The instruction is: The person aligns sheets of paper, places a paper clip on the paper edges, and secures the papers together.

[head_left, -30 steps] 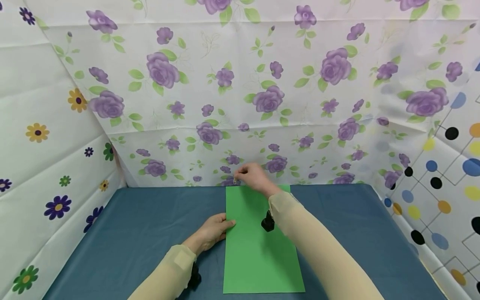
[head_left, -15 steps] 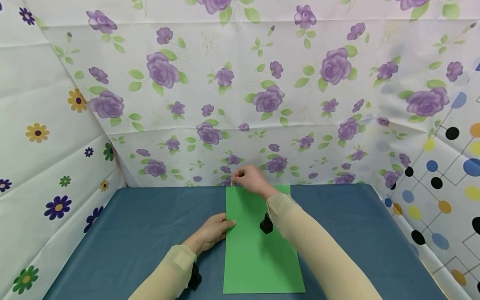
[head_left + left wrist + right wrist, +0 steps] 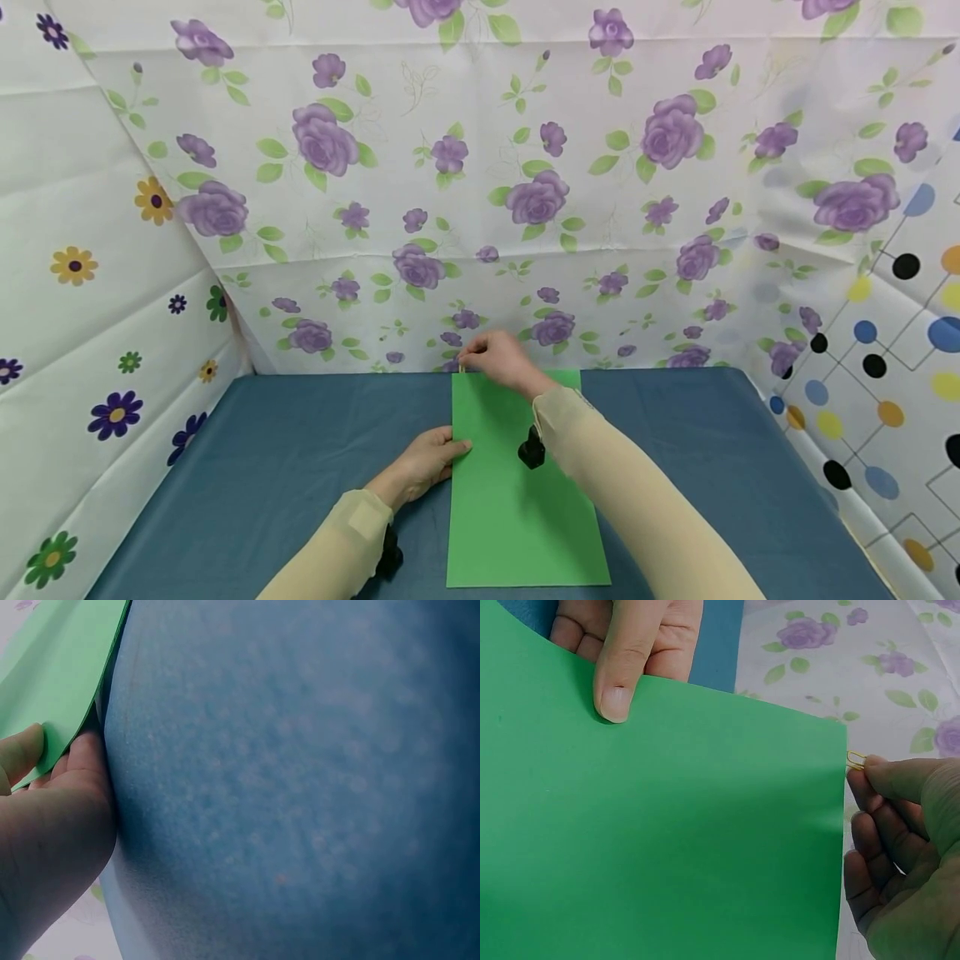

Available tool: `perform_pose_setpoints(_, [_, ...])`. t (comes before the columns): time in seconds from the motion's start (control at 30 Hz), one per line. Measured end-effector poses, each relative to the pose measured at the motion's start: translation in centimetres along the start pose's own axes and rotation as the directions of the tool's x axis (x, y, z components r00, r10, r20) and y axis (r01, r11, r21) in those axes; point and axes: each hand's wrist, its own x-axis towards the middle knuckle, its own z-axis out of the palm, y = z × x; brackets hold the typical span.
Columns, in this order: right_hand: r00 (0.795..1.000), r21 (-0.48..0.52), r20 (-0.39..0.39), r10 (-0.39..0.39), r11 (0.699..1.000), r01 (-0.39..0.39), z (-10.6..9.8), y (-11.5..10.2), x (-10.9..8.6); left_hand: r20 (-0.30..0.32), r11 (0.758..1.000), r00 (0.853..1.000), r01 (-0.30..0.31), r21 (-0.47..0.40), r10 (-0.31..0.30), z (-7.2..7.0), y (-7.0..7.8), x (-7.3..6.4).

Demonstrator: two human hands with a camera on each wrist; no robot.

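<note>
A sheet of green paper (image 3: 517, 517) lies lengthwise in front of me, its far short edge at the back of the table. My left hand (image 3: 423, 467) grips its left long edge, thumb on top and fingers underneath, as the left wrist view also shows with the green paper (image 3: 64, 667) raised a little at the hand. At the far left corner my right hand (image 3: 501, 358) pinches a yellow paper clip (image 3: 856, 760) between thumb and forefinger. In the right wrist view the clip's looped end is right at the paper's short edge; the other fingers curl loosely below.
A blue cloth (image 3: 322, 433) covers the table. Behind it hangs a white sheet with purple roses (image 3: 536, 198), close to the right hand. Patterned sheets also flank the table on the left (image 3: 97, 333) and right (image 3: 862, 400).
My right hand has moved slightly left and down, bringing the paper clip from above the far edge to the paper's far left corner. The left hand and paper have stayed still.
</note>
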Motion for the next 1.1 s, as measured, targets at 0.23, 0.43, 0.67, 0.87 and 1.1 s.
perform_pose_setpoints(0.23, [1.000,0.001,0.002,-0.016,1.000,0.016,-0.09,0.28,0.04,0.012,1.000,1.000,-0.006,-0.002,0.006,-0.05,-0.17,0.06])
perform_pose_setpoints(0.43, [1.000,0.007,0.004,-0.014,1.000,0.014,-0.06,0.23,-0.05,0.009,1.000,1.000,0.001,-0.009,-0.001,-0.15,-0.27,0.13])
perform_pose_setpoints(0.67, [1.000,0.001,0.000,-0.017,1.000,0.017,0.05,0.11,-0.14,0.012,1.000,1.000,0.003,-0.005,-0.003,-0.18,-0.34,0.19])
perform_pose_setpoints(0.87, [1.000,0.010,0.001,-0.017,1.000,0.017,0.04,0.35,-0.09,0.007,1.000,1.000,0.003,-0.011,-0.003,-0.17,-0.32,0.19])
perform_pose_setpoints(1.1, [1.000,0.023,0.001,-0.028,0.999,0.028,-0.13,0.81,-0.01,0.001,1.000,1.000,0.002,-0.019,-0.002,-0.10,-0.28,0.20])
